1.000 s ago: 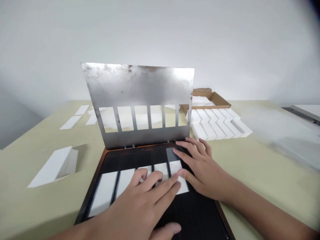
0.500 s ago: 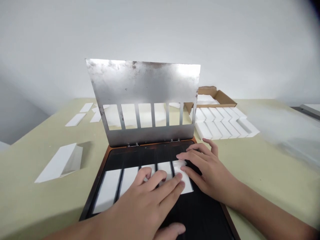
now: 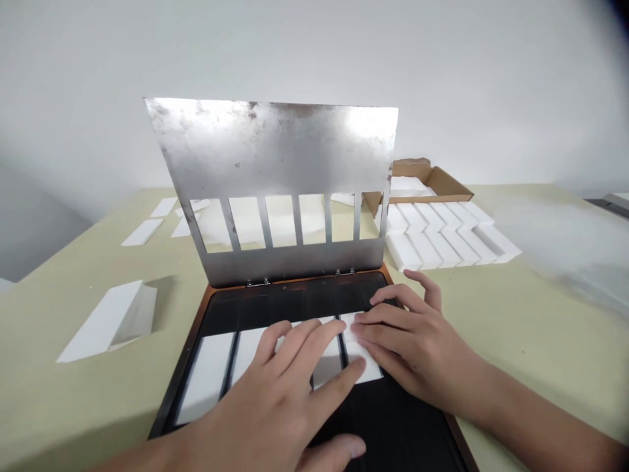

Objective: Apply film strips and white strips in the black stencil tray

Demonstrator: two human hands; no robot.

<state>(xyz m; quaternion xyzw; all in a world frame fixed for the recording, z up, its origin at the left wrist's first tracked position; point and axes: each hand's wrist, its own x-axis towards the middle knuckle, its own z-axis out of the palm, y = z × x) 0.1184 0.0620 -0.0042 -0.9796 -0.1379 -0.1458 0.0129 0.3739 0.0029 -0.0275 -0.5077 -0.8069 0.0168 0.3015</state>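
Several flat white cards (image 3: 206, 367) lie side by side on the black bed (image 3: 403, 419) of a hinged frame. Its metal cover plate (image 3: 289, 151), cut with a row of rectangular windows, stands raised at the back. My left hand (image 3: 289, 387) spreads open over the middle cards, a finger reaching the rightmost card and the thumb over the black bed. My right hand (image 3: 413, 334) has its thumb and fingertips drawn together at the upper part of the rightmost white card (image 3: 361, 354). The other fingers of that hand are raised. My left hand hides parts of the middle cards.
A folded white card (image 3: 105, 321) sits on the table (image 3: 44, 367) at left, with loose white strips (image 3: 142, 232) behind it. Rows of stacked white pieces (image 3: 447, 236) stand at right, before a cardboard box (image 3: 449, 185) holding white sheets.
My right thumb and fingertips have closed together on the rightmost card. My left fingers have lifted and spread, with one shifted up the card. The view has moved slightly.
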